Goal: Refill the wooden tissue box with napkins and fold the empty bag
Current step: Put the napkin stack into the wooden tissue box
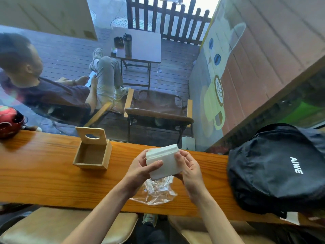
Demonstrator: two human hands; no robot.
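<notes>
A white stack of napkins (164, 160) is held above the wooden counter between both hands. My left hand (140, 170) grips its left side, thumb across the front. My right hand (189, 166) holds its right edge with curled fingers. Under the stack lies the clear plastic bag (155, 191), crumpled on the counter and out of both hands' grip as far as I can tell. The wooden tissue box (92, 154) stands to the left with nothing visible inside, its slotted lid (91, 135) tilted up at the back.
A black backpack (279, 166) fills the counter's right end. A red helmet (9, 121) sits at the far left. The wooden counter (44, 182) runs along a window; outside, a person sits on a chair. Stools stand below the counter's near edge.
</notes>
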